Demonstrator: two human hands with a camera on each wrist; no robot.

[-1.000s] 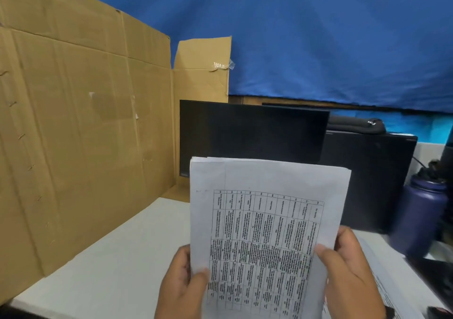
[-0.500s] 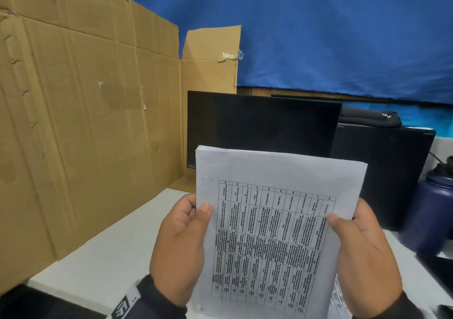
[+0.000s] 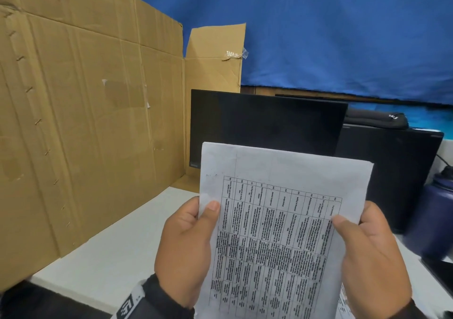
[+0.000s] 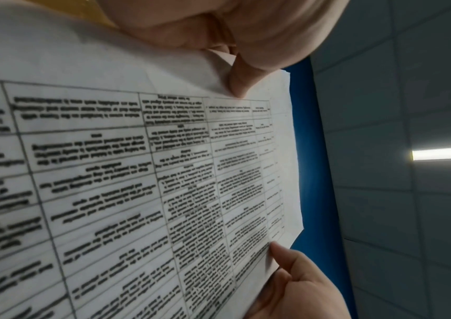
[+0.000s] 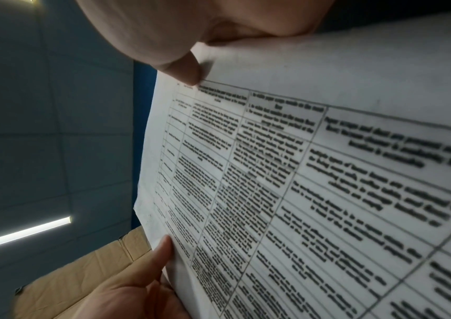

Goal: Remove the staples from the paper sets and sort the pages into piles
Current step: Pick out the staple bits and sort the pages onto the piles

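I hold a paper set (image 3: 277,220) printed with a dense table upright in front of me, above the white desk (image 3: 117,252). My left hand (image 3: 188,242) pinches its left edge, thumb on the printed face and fingers behind. My right hand (image 3: 367,252) pinches the right edge the same way. The left wrist view shows the paper set (image 4: 136,172) close up with the left hand's thumb (image 4: 239,82) on it. In the right wrist view the paper set (image 5: 300,172) sits under my right thumb (image 5: 186,69). No staple is visible. More printed pages (image 3: 345,301) lie under my right hand.
A tall cardboard wall (image 3: 85,122) stands along the left of the desk. Black monitors (image 3: 264,122) stand at the back, with a black pouch (image 3: 377,120) on top. A dark purple bottle (image 3: 438,215) stands at the right, near a black object (image 3: 438,267).
Both hands have raised the paper set higher and slid up along its side edges. My view tilted down slightly, so the wrists and sleeves now show.
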